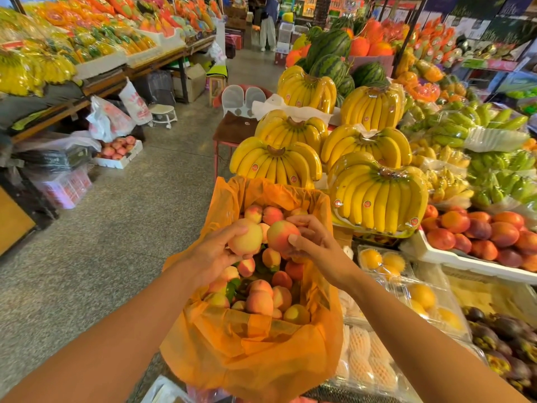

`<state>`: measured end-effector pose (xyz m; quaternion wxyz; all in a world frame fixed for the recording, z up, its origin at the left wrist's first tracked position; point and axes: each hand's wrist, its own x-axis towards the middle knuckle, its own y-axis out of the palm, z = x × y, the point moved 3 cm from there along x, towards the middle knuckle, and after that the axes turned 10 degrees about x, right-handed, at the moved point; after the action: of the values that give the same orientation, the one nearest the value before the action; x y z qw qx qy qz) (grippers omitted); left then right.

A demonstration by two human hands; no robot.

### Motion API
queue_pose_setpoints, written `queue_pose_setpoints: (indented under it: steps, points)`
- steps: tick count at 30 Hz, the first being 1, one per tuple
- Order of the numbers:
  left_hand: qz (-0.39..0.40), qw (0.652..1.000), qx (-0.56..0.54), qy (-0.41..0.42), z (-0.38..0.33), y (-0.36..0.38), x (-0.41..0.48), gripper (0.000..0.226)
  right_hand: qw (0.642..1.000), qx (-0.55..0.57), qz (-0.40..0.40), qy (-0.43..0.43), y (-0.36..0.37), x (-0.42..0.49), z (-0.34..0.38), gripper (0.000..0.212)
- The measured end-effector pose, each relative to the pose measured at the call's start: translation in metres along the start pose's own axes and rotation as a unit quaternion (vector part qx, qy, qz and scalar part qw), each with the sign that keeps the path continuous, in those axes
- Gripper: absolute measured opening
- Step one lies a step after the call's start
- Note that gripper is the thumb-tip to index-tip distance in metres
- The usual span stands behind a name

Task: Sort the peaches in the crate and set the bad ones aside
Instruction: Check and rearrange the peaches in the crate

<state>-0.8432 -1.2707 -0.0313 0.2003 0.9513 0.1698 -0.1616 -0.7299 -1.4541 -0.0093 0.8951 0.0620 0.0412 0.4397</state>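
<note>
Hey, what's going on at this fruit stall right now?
A person is sorting peaches. The left hand holds a pale peach and the right hand holds a redder peach, side by side above the crate, which is lined with orange plastic. Many more peaches lie inside it. Bananas are stacked just beyond. Neither held fruit has been set aside yet.

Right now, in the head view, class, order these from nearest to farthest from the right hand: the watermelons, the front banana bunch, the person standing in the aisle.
1. Front banana bunch, just right of the right hand.
2. Watermelons, farther back, ahead and right.
3. Person, far down the aisle.
</note>
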Motion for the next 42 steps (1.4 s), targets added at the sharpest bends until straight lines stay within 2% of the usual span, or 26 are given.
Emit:
queue_pose_setpoints:
  steps: [3,7,8,10,12,14,17,19,22,24,28,30,35,37,39,40,41,42]
  points:
    - [0.005,0.999,-0.031,-0.034,0.004,-0.005,-0.001,0.064,0.997,0.041,-0.011,0.063,-0.003,-0.001,-0.006,0.052]
    - [0.006,0.999,-0.012,-0.05,0.005,-0.008,-0.002,0.068,0.988,0.09,-0.046,0.116,-0.004,0.004,-0.011,0.037]
    - [-0.001,0.999,0.031,-0.045,0.004,-0.008,-0.003,0.06,0.987,0.088,-0.052,0.123,-0.005,0.006,-0.011,0.035]
    - [-0.02,0.982,0.186,-0.031,0.002,-0.011,-0.003,0.042,0.988,0.033,-0.055,0.137,-0.01,0.01,-0.009,0.033]
    - [-0.049,0.94,0.338,-0.014,0.002,-0.018,-0.001,0.045,0.979,-0.134,-0.022,0.151,-0.013,0.014,-0.009,0.042]
    - [-0.053,0.909,0.413,-0.001,0.004,-0.023,0.0,0.046,0.929,-0.332,0.054,0.155,-0.012,0.017,-0.012,0.046]
    - [-0.047,0.901,0.431,-0.001,0.012,-0.032,0.0,0.051,0.831,-0.492,0.174,0.194,-0.003,0.017,-0.03,0.056]
    - [-0.046,0.894,0.446,0.0,0.016,-0.036,0.003,0.052,0.783,-0.538,0.212,0.229,-0.001,0.017,-0.046,0.062]
    - [-0.041,0.883,0.467,0.0,0.021,-0.041,0.011,0.053,0.74,-0.589,0.22,0.24,-0.001,0.023,-0.063,0.069]
    - [-0.051,0.882,0.468,-0.004,0.02,-0.045,0.016,0.057,0.713,-0.632,0.207,0.221,-0.002,0.03,-0.067,0.069]
    - [-0.069,0.879,0.472,0.011,0.016,-0.05,0.025,0.055,0.61,-0.739,0.234,0.161,-0.002,0.041,-0.079,0.058]
    - [-0.066,0.882,0.467,0.021,0.015,-0.051,0.027,0.056,0.572,-0.764,0.262,0.144,-0.001,0.044,-0.088,0.051]
    - [-0.043,0.899,0.435,0.012,0.015,-0.052,0.033,0.056,0.518,-0.783,0.314,0.143,-0.004,0.049,-0.103,0.045]
    - [-0.033,0.906,0.422,0.008,0.016,-0.052,0.035,0.059,0.522,-0.772,0.323,0.165,-0.007,0.049,-0.103,0.048]
    - [-0.025,0.913,0.408,0.006,0.017,-0.053,0.037,0.063,0.551,-0.743,0.329,0.19,-0.005,0.055,-0.097,0.049]
    - [-0.019,0.914,0.405,0.004,0.018,-0.053,0.039,0.066,0.589,-0.718,0.316,0.195,-0.004,0.06,-0.091,0.05]
    - [-0.012,0.915,0.404,-0.001,0.019,-0.053,0.042,0.069,0.655,-0.672,0.286,0.194,-0.003,0.066,-0.085,0.052]
    - [-0.009,0.915,0.403,-0.006,0.02,-0.053,0.043,0.071,0.749,-0.587,0.244,0.19,-0.003,0.072,-0.078,0.054]
